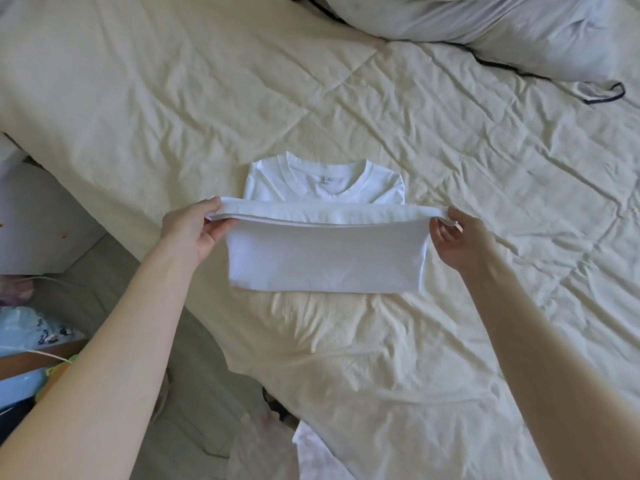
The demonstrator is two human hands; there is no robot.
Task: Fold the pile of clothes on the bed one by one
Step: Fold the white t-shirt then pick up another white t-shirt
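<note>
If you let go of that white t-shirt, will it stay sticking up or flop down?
Probably flop: the white t-shirt is thin cloth, and its lifted edge stays up only where the left hand and right hand pinch it. It looks light, and likely won't slide far on the wrinkled bedsheet.

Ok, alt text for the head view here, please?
Two bare hands, left hand and right hand, pinch the ends of a white T-shirt's bottom fold, lifting it toward the collar on a cream bedspread. More clothes lie at the far right.
</note>
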